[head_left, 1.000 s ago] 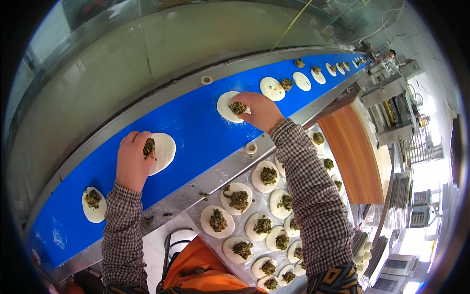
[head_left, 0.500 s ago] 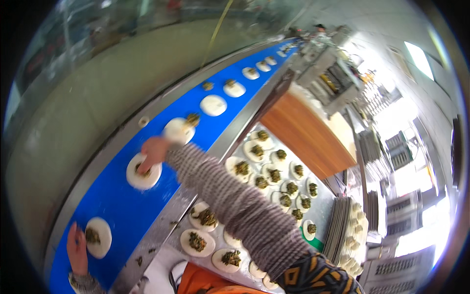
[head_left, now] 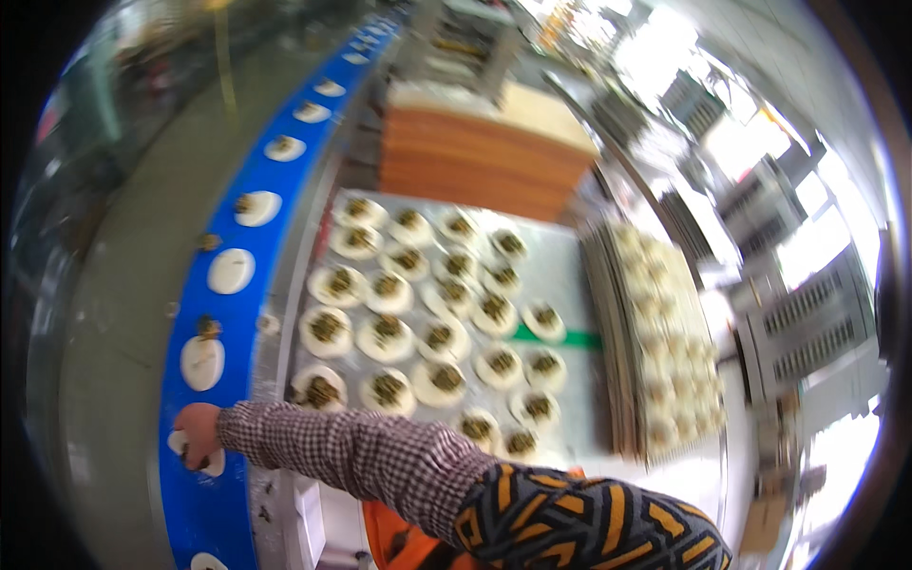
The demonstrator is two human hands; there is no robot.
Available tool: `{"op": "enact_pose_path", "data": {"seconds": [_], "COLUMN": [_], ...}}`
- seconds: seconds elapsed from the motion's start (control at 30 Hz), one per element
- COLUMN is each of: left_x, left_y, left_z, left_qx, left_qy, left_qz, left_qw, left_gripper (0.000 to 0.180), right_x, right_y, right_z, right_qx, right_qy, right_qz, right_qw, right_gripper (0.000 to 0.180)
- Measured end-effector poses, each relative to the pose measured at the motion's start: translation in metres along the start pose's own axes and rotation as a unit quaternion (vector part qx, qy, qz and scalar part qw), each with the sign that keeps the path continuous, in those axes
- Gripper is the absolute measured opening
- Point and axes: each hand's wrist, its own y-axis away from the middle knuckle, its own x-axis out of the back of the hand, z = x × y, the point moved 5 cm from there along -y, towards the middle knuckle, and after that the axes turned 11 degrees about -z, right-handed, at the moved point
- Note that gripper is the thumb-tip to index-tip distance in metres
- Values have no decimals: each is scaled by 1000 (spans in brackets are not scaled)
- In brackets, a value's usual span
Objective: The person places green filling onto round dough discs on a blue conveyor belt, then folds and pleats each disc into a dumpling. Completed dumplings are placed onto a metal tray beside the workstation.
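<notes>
My right hand point(head_left: 198, 433) reaches left onto the blue conveyor belt point(head_left: 214, 503), its fingers bent together over a round white dough wrapper point(head_left: 216, 464). The fingertips are at the dark green chopped filling on that wrapper, mostly hidden under the hand. Just beyond it lies another wrapper point(head_left: 202, 365), with a clump of filling point(head_left: 208, 328) at its far edge. Farther up the belt is a bare wrapper point(head_left: 231, 272), with a filling clump point(head_left: 209, 242) beside it. One more wrapper point(head_left: 208, 562) is cut off by the lower edge. My left hand is out of view.
Right of the belt, a metal table point(head_left: 579, 399) bears rows of wrappers topped with filling point(head_left: 387, 339). A stack of trays point(head_left: 613, 351) with pale dough pieces on top stands at its right end. Behind the table is a brown wooden box point(head_left: 475, 152).
The view has swung right, showing more of the table. My left hand, earlier open beside a filled wrapper, has left the picture. My right hand is still over a wrapper on the belt.
</notes>
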Motion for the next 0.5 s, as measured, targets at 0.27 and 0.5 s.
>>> {"op": "enact_pose_path", "data": {"seconds": [0.27, 0.5], "left_x": [-33, -141], "left_y": [46, -107], "left_z": [11, 267], "left_qx": [7, -127], "left_qy": [484, 690], "left_qz": [151, -129], "left_qw": [862, 701], "left_gripper": [44, 44], "right_x": [131, 185], "right_y": [338, 646], "right_z": [82, 212], "right_qx": [-94, -223], "right_qy": [-213, -298], "right_qz": [221, 545], "right_qw": [947, 751], "right_gripper": [66, 50]}}
